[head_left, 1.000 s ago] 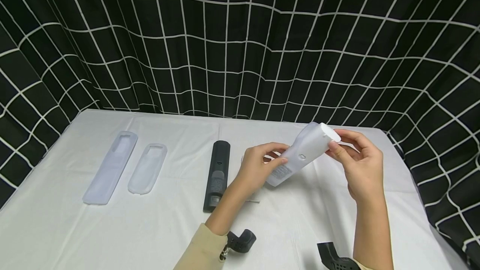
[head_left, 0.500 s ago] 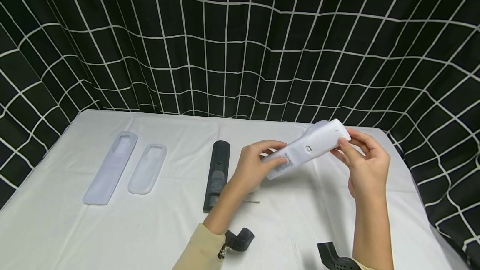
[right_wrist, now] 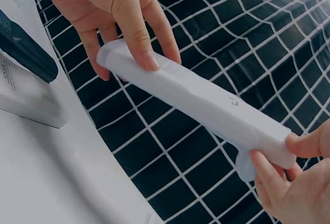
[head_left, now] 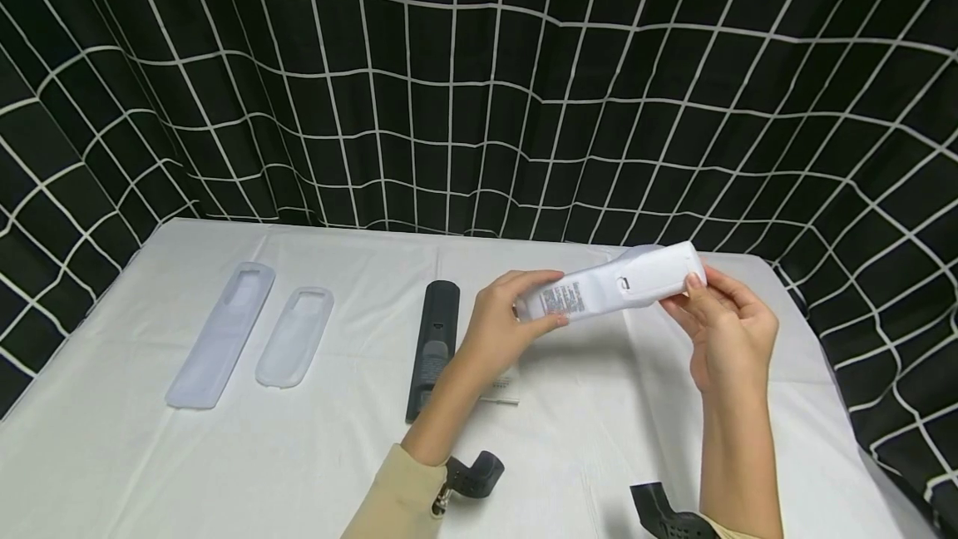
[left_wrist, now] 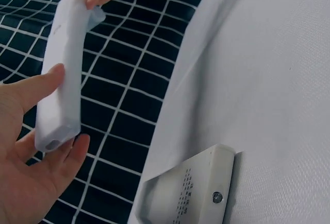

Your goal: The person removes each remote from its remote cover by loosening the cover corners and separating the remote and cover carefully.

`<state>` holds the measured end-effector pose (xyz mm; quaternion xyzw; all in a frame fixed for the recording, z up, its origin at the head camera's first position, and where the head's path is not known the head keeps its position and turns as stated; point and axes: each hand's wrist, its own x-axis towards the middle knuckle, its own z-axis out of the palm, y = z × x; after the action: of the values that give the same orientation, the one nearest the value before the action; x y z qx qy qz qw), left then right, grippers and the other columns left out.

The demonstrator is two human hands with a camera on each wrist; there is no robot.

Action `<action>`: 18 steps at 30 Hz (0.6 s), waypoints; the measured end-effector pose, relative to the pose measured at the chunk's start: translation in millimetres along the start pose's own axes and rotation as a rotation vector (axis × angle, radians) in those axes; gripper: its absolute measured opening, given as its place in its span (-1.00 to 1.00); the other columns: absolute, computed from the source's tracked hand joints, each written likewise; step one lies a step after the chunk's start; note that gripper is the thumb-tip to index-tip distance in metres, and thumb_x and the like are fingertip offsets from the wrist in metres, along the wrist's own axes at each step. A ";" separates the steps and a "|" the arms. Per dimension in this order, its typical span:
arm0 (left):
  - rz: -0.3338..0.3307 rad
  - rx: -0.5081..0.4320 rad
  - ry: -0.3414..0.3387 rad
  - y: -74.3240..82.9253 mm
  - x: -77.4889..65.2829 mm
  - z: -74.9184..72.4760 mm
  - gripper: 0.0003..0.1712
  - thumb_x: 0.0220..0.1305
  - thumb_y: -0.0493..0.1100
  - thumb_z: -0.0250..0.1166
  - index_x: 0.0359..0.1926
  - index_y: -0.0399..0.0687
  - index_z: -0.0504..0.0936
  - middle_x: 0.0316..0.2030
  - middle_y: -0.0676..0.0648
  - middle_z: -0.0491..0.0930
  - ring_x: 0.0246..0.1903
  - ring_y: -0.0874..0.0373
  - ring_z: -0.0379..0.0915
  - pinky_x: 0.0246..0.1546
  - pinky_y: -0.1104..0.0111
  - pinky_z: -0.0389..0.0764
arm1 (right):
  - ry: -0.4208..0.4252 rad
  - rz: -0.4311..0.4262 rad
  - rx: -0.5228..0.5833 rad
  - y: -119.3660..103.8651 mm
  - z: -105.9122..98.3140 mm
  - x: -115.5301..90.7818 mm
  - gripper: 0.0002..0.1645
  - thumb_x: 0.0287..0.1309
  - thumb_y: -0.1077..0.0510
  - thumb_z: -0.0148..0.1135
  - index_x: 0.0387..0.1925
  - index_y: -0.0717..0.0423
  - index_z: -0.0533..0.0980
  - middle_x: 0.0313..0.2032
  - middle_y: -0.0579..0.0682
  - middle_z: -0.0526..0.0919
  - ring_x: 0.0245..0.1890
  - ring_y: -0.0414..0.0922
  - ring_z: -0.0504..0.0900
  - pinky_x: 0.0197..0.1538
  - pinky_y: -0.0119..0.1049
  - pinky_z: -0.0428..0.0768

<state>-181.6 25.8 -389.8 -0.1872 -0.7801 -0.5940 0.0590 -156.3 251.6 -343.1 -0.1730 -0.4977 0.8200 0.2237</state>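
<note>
A white remote control (head_left: 659, 277) is held above the table, back side up, with a label and a small catch showing. A translucent soft cover (right_wrist: 245, 165) sits over part of it, and a loose flap bulges at the right end. My left hand (head_left: 497, 318) grips the covered left end, thumb on the near side. With thumb and fingers, my right hand (head_left: 729, 331) pinches the other end of the remote. In the left wrist view the left thumb and fingers (left_wrist: 38, 87) span the remote's lower end. The remote's button side is hidden.
On the white table (head_left: 337, 456), a black remote (head_left: 436, 343) lies face down. A second white remote (left_wrist: 198, 188) rests beside it, mostly behind my left arm in the head view. Two translucent covers (head_left: 220, 335) lie at the left. A black gridded curtain (head_left: 464, 90) hangs behind.
The held remote has swung from a steep slant to nearly level and turned its labelled back more towards the head camera. My right hand has shifted slightly right.
</note>
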 end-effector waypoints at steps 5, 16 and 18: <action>0.003 0.023 0.008 -1.3 1.3 -1.1 -0.30 0.04 -0.33 0.66 0.26 -0.08 0.70 0.14 -0.16 0.66 -0.03 0.12 0.55 -0.11 0.46 0.55 | 0.012 0.034 -0.029 0.5 -0.4 0.4 -0.87 0.33 0.47 0.27 -0.14 0.29 0.55 -0.26 0.05 0.69 -0.44 -0.09 0.80 -0.30 -0.28 0.80; 0.017 0.066 -0.006 -0.9 1.8 -15.7 -0.29 0.02 -0.40 0.65 0.25 -0.14 0.69 0.11 -0.19 0.67 -0.04 0.03 0.58 -0.12 0.44 0.57 | -0.211 -0.050 -0.290 1.1 -13.1 3.2 -0.69 0.29 0.49 0.32 -0.01 0.21 0.52 -0.22 -0.07 0.71 -0.26 -0.25 0.78 -0.11 -0.41 0.76; 0.015 0.065 -0.019 -1.4 1.9 -18.2 -0.29 0.03 -0.39 0.65 0.26 -0.13 0.69 0.12 -0.18 0.68 -0.06 0.05 0.57 -0.13 0.44 0.57 | -0.280 -0.082 -0.315 1.9 -17.6 4.0 -0.61 0.25 0.53 0.34 0.03 0.17 0.54 -0.16 -0.07 0.70 -0.23 -0.26 0.78 -0.08 -0.42 0.75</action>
<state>-186.2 8.7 -385.3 -0.1968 -0.7981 -0.5661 0.0619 -151.1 265.9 -352.9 -0.0698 -0.6524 0.7384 0.1559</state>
